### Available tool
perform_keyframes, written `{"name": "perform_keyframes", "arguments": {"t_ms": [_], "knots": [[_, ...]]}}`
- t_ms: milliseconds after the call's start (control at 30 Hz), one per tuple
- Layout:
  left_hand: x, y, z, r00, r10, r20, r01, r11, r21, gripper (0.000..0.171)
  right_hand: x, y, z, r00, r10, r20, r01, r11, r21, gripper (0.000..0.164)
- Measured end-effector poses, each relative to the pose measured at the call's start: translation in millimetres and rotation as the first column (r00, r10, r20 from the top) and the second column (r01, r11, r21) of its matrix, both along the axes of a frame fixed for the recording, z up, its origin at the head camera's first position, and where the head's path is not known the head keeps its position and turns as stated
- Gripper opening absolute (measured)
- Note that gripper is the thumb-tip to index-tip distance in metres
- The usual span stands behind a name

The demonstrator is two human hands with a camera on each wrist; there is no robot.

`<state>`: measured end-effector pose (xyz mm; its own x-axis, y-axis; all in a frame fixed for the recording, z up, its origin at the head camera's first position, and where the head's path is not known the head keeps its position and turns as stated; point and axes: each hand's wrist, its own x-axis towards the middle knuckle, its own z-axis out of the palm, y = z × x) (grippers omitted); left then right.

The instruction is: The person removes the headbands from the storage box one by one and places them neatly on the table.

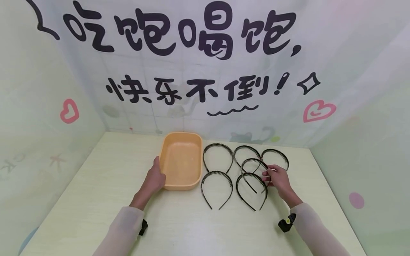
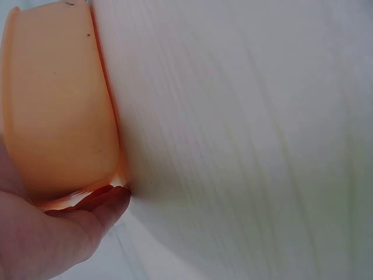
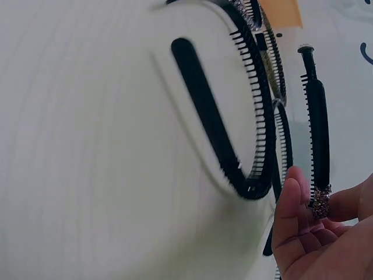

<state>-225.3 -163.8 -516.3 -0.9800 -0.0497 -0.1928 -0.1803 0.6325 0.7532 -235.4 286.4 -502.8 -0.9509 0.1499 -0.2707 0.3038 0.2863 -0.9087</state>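
Observation:
An orange plastic basin [image 1: 183, 186] sits at the back of the table, nothing inside it. My left hand [image 1: 156, 177] grips its left side near the front corner; in the left wrist view the fingers reach round the basin's lower edge. Between thumb and fingers, my right hand [image 1: 279, 179] pinches a black toothed headband [image 3: 319, 125] with a glittery band near the grip. In the head view this headband overlaps the lower right headband [image 1: 237, 188] and the upper middle one [image 1: 246, 147].
Other black headbands lie right of the basin: an upper left one [image 1: 217, 144], a lower left one [image 1: 217, 172] and one at the far right [image 1: 275, 150]. A printed cloth backdrop [image 1: 192, 121] stands behind the pale table [image 1: 198, 231], with side panels left and right.

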Motion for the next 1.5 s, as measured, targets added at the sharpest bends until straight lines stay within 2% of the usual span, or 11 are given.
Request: {"name": "perform_keyframes", "arguments": {"t_ms": [433,700,1500], "knots": [[0.8,1,0.6,1.000,0.008,-0.008,-0.008,1.000,0.012,0.081,12.8,32,-3.9,1.000,-0.023,0.021,0.021,0.996,0.089,0.041],[0.4,-1,0.1,1.000,0.008,-0.015,-0.007,1.000,0.004,0.080,18.5,49,-4.6,0.999,-0.036,0.030,0.033,0.994,0.101,0.041],[0.0,0,1.0,1.000,0.002,-0.007,-0.002,1.000,-0.005,0.080,35.2,79,-13.9,0.997,-0.063,0.053,0.053,0.984,0.167,0.042]]}}
